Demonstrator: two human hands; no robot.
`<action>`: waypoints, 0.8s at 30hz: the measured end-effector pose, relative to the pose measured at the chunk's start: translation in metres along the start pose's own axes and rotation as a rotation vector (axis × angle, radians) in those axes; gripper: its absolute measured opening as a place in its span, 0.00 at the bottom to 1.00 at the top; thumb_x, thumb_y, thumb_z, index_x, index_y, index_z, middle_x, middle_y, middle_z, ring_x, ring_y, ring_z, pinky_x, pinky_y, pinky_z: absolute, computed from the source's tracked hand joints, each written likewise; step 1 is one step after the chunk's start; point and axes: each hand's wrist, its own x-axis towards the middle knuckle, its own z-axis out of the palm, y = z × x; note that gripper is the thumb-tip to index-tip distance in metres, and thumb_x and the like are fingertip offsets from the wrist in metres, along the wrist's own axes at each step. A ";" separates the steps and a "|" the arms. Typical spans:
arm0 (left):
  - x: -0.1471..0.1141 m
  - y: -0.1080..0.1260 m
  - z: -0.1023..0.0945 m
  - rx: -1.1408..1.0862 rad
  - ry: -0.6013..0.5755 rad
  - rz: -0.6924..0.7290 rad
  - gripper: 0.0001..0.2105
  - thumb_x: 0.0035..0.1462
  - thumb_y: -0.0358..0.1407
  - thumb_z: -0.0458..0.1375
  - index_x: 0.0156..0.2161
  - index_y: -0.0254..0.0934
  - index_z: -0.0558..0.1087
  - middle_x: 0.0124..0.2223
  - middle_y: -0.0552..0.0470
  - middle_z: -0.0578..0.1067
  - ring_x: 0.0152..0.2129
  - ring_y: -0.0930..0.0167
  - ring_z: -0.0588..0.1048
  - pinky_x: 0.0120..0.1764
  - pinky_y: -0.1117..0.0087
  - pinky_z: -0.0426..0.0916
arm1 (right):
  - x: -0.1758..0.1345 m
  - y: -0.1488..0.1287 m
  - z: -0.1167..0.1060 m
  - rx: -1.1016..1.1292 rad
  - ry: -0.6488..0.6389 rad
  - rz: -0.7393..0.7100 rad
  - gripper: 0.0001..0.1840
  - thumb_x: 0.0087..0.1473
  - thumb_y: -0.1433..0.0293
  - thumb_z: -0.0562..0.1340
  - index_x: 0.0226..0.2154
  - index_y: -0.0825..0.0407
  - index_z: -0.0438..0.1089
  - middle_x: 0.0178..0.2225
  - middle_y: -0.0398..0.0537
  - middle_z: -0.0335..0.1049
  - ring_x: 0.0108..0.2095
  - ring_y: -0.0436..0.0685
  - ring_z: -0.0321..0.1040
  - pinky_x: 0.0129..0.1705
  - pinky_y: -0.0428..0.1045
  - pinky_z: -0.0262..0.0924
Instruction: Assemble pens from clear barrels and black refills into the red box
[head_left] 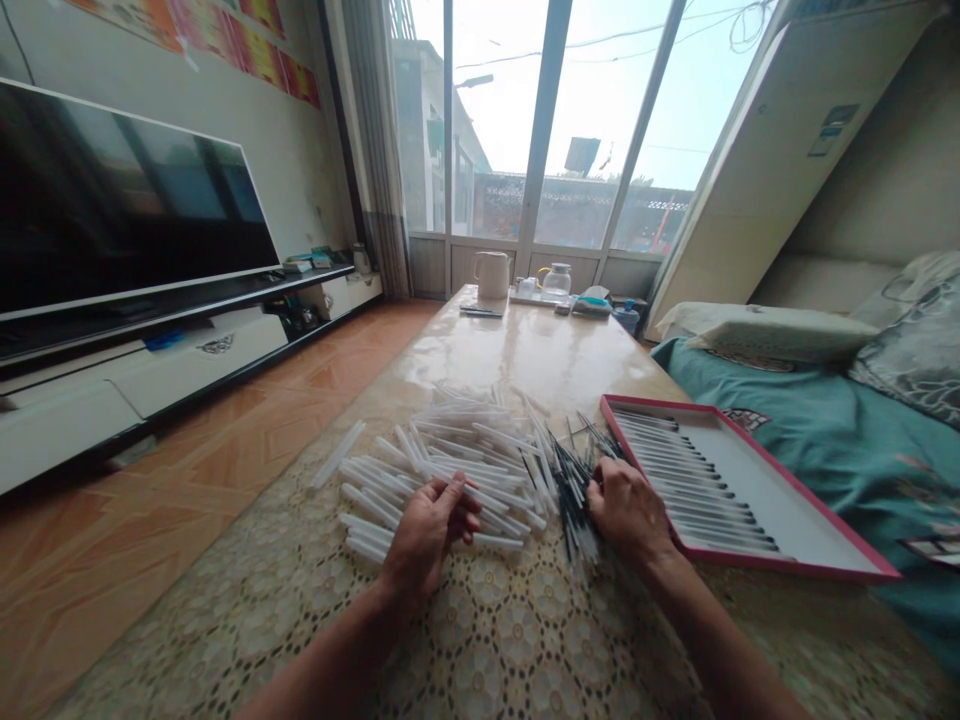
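A heap of whitish, see-through plastic tubes [450, 440] lies on the patterned tablecloth [517, 630]. At its near side my left hand [424, 530] is closed, with a tube pinched between thumb and forefinger. To the right lies a loose pile of thin dark sticks [570, 490], some with pale parts. My right hand [626, 500] reaches into this pile with curled fingers, closed on a dark stick; the fingertips are partly hidden. Beside that hand is a shallow pink-rimmed box [817, 500], holding a row of tubed sticks with dark ends [712, 490].
Farther along the table stand a beige pitcher [492, 275], a glass jug [556, 282] and a tissue pack [592, 302]. A sofa with a green cover [832, 420] runs along the right. A television [135, 210] stands over a low cabinet [187, 370] at left.
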 end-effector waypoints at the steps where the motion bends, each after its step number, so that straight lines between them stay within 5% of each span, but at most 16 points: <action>1: 0.000 0.000 0.000 -0.006 0.004 0.000 0.14 0.44 0.43 0.64 0.28 0.33 0.70 0.21 0.56 0.73 0.14 0.79 0.68 0.16 0.79 0.60 | -0.001 0.001 0.001 -0.005 0.002 -0.002 0.07 0.55 0.72 0.54 0.32 0.53 0.67 0.34 0.54 0.71 0.38 0.59 0.68 0.36 0.48 0.56; 16: 0.001 0.002 0.000 -0.011 0.031 -0.003 0.13 0.46 0.41 0.63 0.29 0.32 0.70 0.21 0.53 0.74 0.14 0.77 0.69 0.16 0.79 0.62 | -0.006 0.012 0.004 -0.045 0.100 0.014 0.08 0.56 0.66 0.57 0.36 0.54 0.68 0.33 0.52 0.71 0.36 0.58 0.68 0.31 0.48 0.52; 24: 0.001 0.002 -0.001 -0.005 0.033 -0.002 0.10 0.50 0.39 0.61 0.30 0.31 0.70 0.21 0.53 0.74 0.14 0.77 0.69 0.16 0.79 0.63 | -0.006 0.013 -0.001 -0.062 0.089 0.027 0.09 0.56 0.67 0.56 0.30 0.51 0.70 0.30 0.50 0.71 0.31 0.58 0.69 0.29 0.49 0.51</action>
